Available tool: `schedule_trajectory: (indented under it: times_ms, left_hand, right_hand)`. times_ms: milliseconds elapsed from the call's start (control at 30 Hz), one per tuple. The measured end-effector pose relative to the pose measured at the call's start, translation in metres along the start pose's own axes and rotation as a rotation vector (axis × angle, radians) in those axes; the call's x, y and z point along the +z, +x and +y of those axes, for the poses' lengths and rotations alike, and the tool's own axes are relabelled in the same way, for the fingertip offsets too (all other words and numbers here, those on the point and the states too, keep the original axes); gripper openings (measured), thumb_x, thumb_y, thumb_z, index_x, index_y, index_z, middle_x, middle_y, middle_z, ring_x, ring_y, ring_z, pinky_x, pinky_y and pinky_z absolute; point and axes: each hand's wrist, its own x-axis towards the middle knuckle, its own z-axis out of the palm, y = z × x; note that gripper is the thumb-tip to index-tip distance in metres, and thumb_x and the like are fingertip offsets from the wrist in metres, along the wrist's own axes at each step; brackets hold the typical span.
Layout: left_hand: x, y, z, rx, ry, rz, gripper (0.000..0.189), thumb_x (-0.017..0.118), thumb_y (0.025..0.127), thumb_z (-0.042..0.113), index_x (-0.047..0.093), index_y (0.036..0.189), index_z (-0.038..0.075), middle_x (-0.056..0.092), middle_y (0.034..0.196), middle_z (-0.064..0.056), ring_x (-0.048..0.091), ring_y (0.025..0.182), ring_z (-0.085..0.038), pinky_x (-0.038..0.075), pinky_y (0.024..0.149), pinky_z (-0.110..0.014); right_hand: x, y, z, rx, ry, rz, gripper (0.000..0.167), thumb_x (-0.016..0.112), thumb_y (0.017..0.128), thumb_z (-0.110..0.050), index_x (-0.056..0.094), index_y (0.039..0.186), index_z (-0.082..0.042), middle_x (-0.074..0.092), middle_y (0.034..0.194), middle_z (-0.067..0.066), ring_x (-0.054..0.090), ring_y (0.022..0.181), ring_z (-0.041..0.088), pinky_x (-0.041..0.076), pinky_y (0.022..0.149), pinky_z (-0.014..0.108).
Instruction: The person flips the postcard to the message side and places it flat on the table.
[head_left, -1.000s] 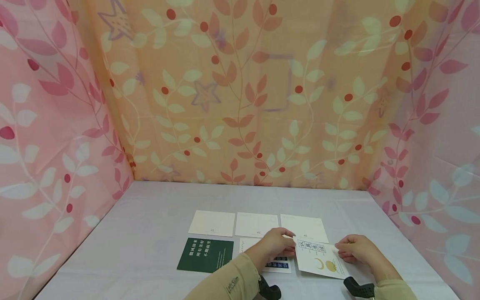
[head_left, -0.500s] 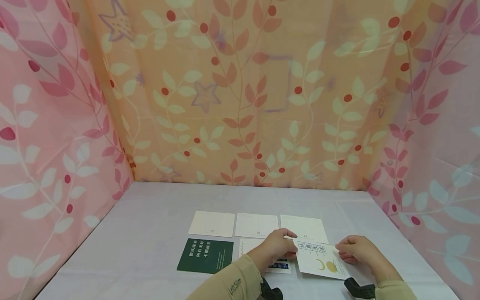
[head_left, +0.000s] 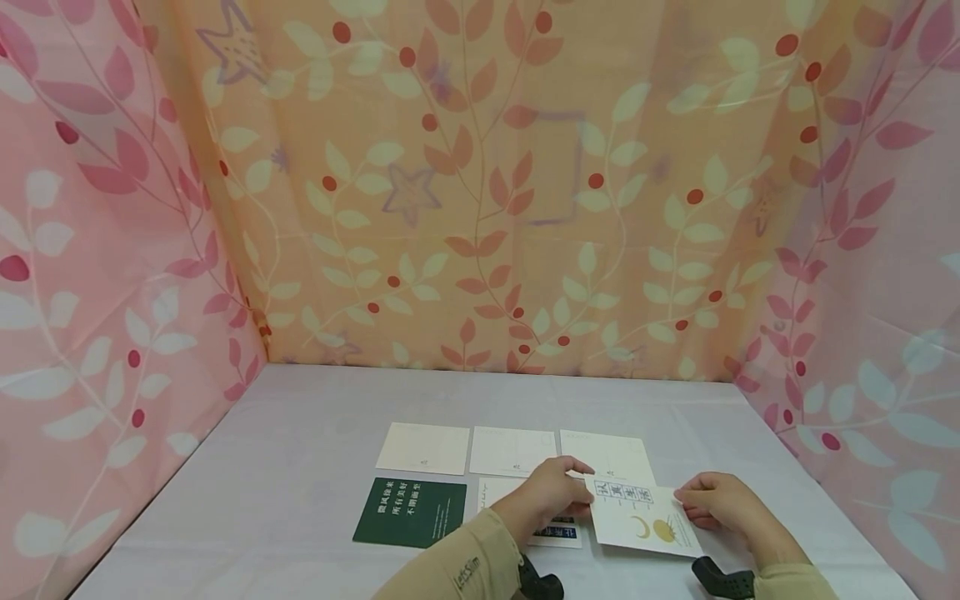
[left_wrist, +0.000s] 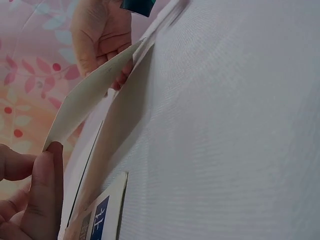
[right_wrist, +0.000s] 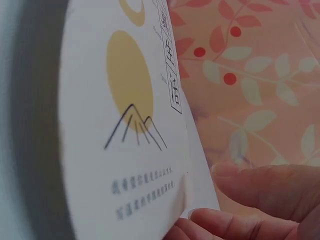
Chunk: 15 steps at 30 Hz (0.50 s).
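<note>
A white postcard (head_left: pixel 643 517) printed with a yellow moon and sun leans up off the table, in front of the right-hand blank card. My left hand (head_left: pixel 553 492) pinches its left edge between thumb and fingers; the left wrist view shows the thumb (left_wrist: pixel 42 172) at the card's corner. At the opposite edge is my right hand (head_left: pixel 720 504), its fingers loosely bent. In the right wrist view its thumb and index finger (right_wrist: pixel 220 220) stand apart beside the card's edge, while other fingertips are partly hidden behind the card.
Three pale cards (head_left: pixel 423 448) lie in a back row on the white table (head_left: pixel 247 483). In front are a dark green card (head_left: pixel 411 512) and a white card with blue blocks (head_left: pixel 558 532), partly covered by my left arm. Patterned curtains (head_left: pixel 480 208) enclose the table.
My right hand has shifted slightly to the right along the postcard's edge, its fingertips now a little farther out. My left hand and the postcard stay almost still.
</note>
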Motion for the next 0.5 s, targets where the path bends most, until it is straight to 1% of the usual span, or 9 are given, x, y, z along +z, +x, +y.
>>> schedule_trajectory:
  times_ms: [167, 400, 500]
  left_hand:
    - [-0.003, 0.0, 0.003, 0.003, -0.008, -0.002, 0.03, 0.064, 0.076, -0.005, 0.062, 0.101, 0.011, 0.062, 0.083, -0.006, 0.062, 0.063, -0.016, 0.052, 0.055, -0.024]
    - [-0.008, 0.002, 0.006, 0.021, -0.01, -0.012, 0.033, 0.063, 0.077, -0.005, 0.061, 0.106, 0.011, 0.062, 0.085, -0.006, 0.061, 0.06, -0.014, 0.051, 0.054, -0.024]
    - [-0.011, 0.002, 0.007, 0.023, 0.005, -0.007, 0.033, 0.062, 0.078, -0.002, 0.061, 0.107, 0.012, 0.063, 0.085, -0.006, 0.059, 0.058, -0.013, 0.05, 0.052, -0.024]
  right_hand:
    - [0.001, -0.001, -0.001, -0.01, 0.014, -0.003, 0.029, 0.07, 0.08, -0.024, 0.061, 0.091, 0.002, 0.062, 0.076, 0.004, 0.057, 0.067, 0.014, 0.052, 0.062, 0.027]
    - [0.002, -0.002, -0.005, -0.026, -0.03, -0.019, 0.039, 0.071, 0.078, -0.032, 0.062, 0.094, 0.002, 0.062, 0.078, 0.003, 0.055, 0.069, 0.015, 0.05, 0.063, 0.028]
    - [0.003, -0.001, -0.006, -0.037, -0.027, -0.029, 0.038, 0.07, 0.078, -0.03, 0.062, 0.096, 0.003, 0.063, 0.08, 0.004, 0.056, 0.068, 0.015, 0.051, 0.063, 0.029]
